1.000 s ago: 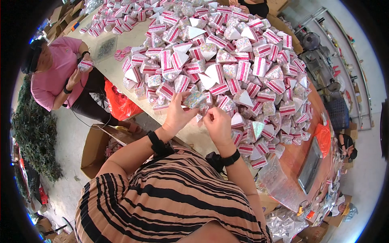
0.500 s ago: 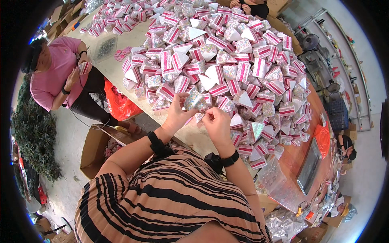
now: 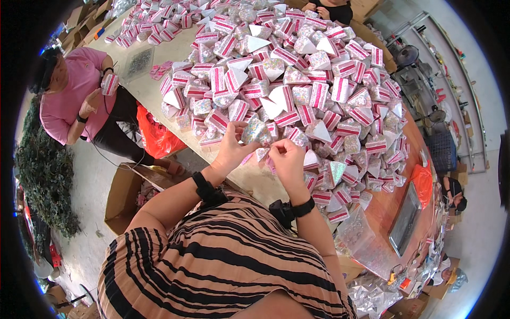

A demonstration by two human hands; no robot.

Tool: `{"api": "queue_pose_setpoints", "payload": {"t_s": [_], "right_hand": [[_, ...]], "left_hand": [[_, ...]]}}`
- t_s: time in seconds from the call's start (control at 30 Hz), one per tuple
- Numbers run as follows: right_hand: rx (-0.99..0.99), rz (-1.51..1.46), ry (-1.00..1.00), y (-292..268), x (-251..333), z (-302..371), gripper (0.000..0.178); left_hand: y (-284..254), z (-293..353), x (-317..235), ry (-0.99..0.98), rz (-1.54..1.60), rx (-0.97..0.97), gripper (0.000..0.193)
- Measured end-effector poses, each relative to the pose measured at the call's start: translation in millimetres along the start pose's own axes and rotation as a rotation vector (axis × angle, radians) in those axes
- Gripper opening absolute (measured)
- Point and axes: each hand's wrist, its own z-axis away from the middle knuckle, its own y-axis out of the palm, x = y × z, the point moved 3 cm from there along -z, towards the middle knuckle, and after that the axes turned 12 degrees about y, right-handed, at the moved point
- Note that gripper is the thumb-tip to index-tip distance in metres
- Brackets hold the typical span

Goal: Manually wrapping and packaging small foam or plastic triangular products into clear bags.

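Observation:
At the near edge of a big pile, my left hand (image 3: 231, 147) is closed round a wedge-shaped cake-slice piece (image 3: 256, 132) with a glittery iridescent surface. My right hand (image 3: 287, 159) is beside its lower right corner, thumb and forefinger pinched together. What lies between those fingertips is too small to make out. A bit of pink (image 3: 247, 158) shows under the held piece. Behind both hands rises the heap of similar cake-slice pieces (image 3: 319, 90), with pink and white striped sides and some plain white faces.
A person in pink (image 3: 74, 95) stands at the left, holding a striped piece. A cardboard box (image 3: 123, 199) sits below the table edge (image 3: 199, 151). Clear plastic bags (image 3: 357, 231) and a dark-framed panel (image 3: 406, 219) lie at the right. Another person's hands (image 3: 317, 9) show beyond the heap.
My right hand has shifted slightly to the right, its fingers still pinched. My left hand and the glittery piece stay nearly still. The person in pink has raised their striped piece a little.

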Motion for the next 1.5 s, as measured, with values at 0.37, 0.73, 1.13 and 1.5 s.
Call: {"api": "queue_pose_setpoints", "payload": {"t_s": [0.37, 0.73, 1.13, 1.5], "right_hand": [[-0.185, 0.635, -0.511, 5.8, -5.9, 13.0, 0.008], [-0.134, 0.648, -0.486, 2.7, 1.0, 1.3, 0.009], [0.375, -0.171, 0.146, -8.9, -33.8, -9.6, 0.009], [0.360, -0.060, 0.109, 26.0, -70.1, 0.0, 0.012]], "left_hand": [[-1.1, 0.8, -22.8, 0.043, -0.279, 0.044, 0.058], [3.1, -17.5, -51.5, 0.190, -0.446, 0.131, 0.050], [-13.4, -20.0, -25.0, -0.078, -0.171, 0.290, 0.042], [-27.3, 10.0, 2.2, -0.018, -0.342, 0.351, 0.044]]}}
